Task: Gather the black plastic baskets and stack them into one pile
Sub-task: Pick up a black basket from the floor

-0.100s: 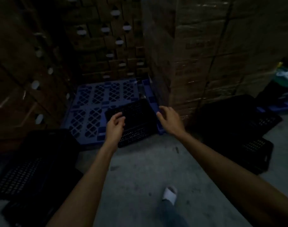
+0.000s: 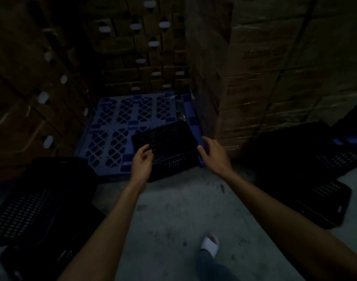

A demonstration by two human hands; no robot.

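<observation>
Left hand point(image 2: 142, 161): I read it at frame centre, fingers curled but apart, at the near left rim of the black basket point(image 2: 167, 146); whether it touches the rim I cannot tell.
Right hand point(image 2: 212, 154): fingers spread and apart, just beside the basket's right edge, over the pallet's blue border; no grip visible.
Black basket: centre of frame, tilted, resting on the near right corner of the blue pallet point(image 2: 120, 128) and overhanging the concrete floor point(image 2: 173, 209).
Left baskets point(image 2: 29, 201): lower left of frame, several dark perforated baskets on the floor; I cannot count them in this light.
Right baskets point(image 2: 319, 171): right of frame, more black baskets overlapping on the floor, against the cartons.
Cartons point(image 2: 275, 67): stacked high across the upper frame, walling the pallet on three sides.
Foot point(image 2: 210, 243): pale slipper, bottom centre, on the floor.
</observation>
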